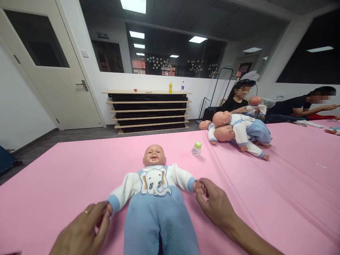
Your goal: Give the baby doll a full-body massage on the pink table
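Observation:
A baby doll (pixel 156 209) lies on its back on the pink table cover (pixel 87 159), head away from me and arms spread. It wears a white and light blue outfit with an elephant on the chest. My left hand (pixel 85 226), with a ring on one finger, is closed around the doll's hand at the left. On the other side my right hand (pixel 215 202) pinches the doll's other hand between thumb and fingers. Beyond the doll's arm on the right stands a small white bottle with a green cap (pixel 197 149).
Several similar dolls (pixel 239 129) are piled at the back right. Behind them one person (pixel 236 99) holds a doll, and another person (pixel 297 106) leans at the far right. A stack of folded tables (pixel 148 109) stands by the wall, with bottles on top.

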The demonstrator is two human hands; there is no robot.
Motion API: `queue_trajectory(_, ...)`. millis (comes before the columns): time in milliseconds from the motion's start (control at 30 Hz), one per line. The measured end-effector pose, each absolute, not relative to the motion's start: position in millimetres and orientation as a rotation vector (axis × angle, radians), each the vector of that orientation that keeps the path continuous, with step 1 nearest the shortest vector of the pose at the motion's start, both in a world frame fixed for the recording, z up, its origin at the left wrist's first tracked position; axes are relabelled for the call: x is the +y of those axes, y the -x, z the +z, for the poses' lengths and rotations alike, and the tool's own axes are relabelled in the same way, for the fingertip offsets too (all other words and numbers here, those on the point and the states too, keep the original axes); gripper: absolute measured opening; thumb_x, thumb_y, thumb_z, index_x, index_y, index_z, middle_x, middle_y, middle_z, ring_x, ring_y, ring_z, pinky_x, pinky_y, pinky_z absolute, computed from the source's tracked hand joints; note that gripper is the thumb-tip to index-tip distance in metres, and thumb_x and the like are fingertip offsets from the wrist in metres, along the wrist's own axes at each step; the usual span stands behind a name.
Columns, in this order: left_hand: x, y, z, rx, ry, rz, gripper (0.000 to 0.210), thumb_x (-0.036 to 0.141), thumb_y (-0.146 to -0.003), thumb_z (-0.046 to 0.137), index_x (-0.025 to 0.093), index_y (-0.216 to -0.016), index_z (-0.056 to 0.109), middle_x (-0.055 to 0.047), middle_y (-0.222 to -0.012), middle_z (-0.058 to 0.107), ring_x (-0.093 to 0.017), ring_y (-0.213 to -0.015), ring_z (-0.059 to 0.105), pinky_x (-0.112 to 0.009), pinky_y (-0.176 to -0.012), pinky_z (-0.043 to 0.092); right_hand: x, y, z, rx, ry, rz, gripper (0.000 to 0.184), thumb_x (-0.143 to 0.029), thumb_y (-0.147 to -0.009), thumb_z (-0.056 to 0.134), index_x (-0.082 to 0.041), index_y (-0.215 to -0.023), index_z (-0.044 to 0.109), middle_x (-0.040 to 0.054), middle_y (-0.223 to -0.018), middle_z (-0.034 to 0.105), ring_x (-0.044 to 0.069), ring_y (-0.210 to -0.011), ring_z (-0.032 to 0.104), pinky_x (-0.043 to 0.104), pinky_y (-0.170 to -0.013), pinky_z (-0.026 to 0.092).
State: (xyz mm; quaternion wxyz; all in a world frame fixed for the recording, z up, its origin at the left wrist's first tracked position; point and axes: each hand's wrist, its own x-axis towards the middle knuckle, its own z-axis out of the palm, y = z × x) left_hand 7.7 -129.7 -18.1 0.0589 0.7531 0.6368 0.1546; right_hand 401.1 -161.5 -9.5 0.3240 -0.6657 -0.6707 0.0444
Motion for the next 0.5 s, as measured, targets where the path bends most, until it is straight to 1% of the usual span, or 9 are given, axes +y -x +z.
queue_trajectory(67, -109.4, -15.7, 15.2, 2.006, -2.339, 0.628, 0.035, 0.052, -0.091, 0.037, 0.027, -0.101, 0.06, -0.004, -0.098, 0.067, -0.02, -0.075, 0.063, -0.032, -0.069, 0.047, -137.1, -400.8, 13.4, -1.741, 1.716, 0.034, 0.018, -0.035, -0.092, 0.047, -0.021, -0.08, 0.051, -0.0003, -0.073, 0.057, 0.014, -0.063, 0.05, 0.026, -0.061, 0.036)
queue_trajectory(133, -78.8, -28.0, 42.1, 2.056, -2.379, 0.696, 0.034, 0.049, -0.09, 0.039, 0.025, -0.099, 0.06, -0.004, -0.096, 0.068, -0.02, -0.077, 0.063, -0.03, -0.068, 0.044, -103.7, -397.8, 31.3, -1.741, 1.718, 0.004, 0.027, -0.038, -0.093, 0.046, -0.021, -0.075, 0.051, -0.001, -0.067, 0.055, 0.013, -0.059, 0.047, 0.025, -0.059, 0.033)
queue_trajectory(167, -59.8, -35.1, 51.1, 2.066, -2.395, 0.685, 0.033, 0.048, -0.09, 0.039, 0.023, -0.096, 0.06, -0.004, -0.092, 0.068, -0.02, -0.076, 0.063, -0.03, -0.066, 0.043, -84.4, -395.8, 37.0, -1.74, 1.727, 0.001, 0.028, -0.039, -0.094, 0.045, -0.02, -0.074, 0.053, -0.0006, -0.067, 0.056, 0.013, -0.059, 0.048, 0.025, -0.06, 0.033)
queue_trajectory(233, -17.0, -49.8, 58.5, 2.074, -2.417, 0.598, 0.032, 0.044, -0.09, 0.038, 0.021, -0.088, 0.059, -0.005, -0.084, 0.068, -0.02, -0.073, 0.062, -0.029, -0.063, 0.04, -43.1, -391.2, 40.9, -1.714, 1.772, 0.018, 0.028, -0.039, -0.093, 0.045, -0.019, -0.079, 0.059, 0.0024, -0.074, 0.063, 0.014, -0.065, 0.054, 0.024, -0.061, 0.034)
queue_trajectory(300, 27.7, -63.2, 53.1, 2.098, -2.381, 0.46, 0.03, 0.04, -0.088, 0.038, 0.02, -0.084, 0.06, -0.007, -0.082, 0.068, -0.021, -0.07, 0.061, -0.029, -0.059, 0.038, -3.1, -386.6, 35.5, -1.695, 1.873, 0.085, 0.03, -0.038, -0.093, 0.045, -0.017, -0.083, 0.064, 0.007, -0.084, 0.069, 0.015, -0.073, 0.059, 0.024, -0.063, 0.035)
queue_trajectory(400, 85.4, -77.8, 30.0, 2.041, -2.308, 0.179, 0.027, 0.036, -0.082, 0.043, 0.018, -0.085, 0.064, -0.012, -0.093, 0.071, -0.024, -0.078, 0.064, -0.029, -0.059, 0.039, 43.7, -379.9, 15.8, -1.689, 2.072, 0.229, 0.033, -0.037, -0.092, 0.045, -0.013, -0.086, 0.068, 0.0137, -0.093, 0.071, 0.018, -0.079, 0.063, 0.024, -0.063, 0.037)
queue_trajectory(500, 120.9, -85.3, 1.4, 1.968, -2.256, -0.014, 0.027, 0.032, -0.075, 0.051, 0.015, -0.089, 0.067, -0.015, -0.102, 0.071, -0.027, -0.085, 0.067, -0.028, -0.062, 0.043, 69.2, -374.7, -9.4, -1.68, 2.161, 0.293, 0.031, -0.032, -0.088, 0.049, -0.01, -0.092, 0.07, 0.018, -0.098, 0.071, 0.021, -0.081, 0.066, 0.026, -0.061, 0.037)
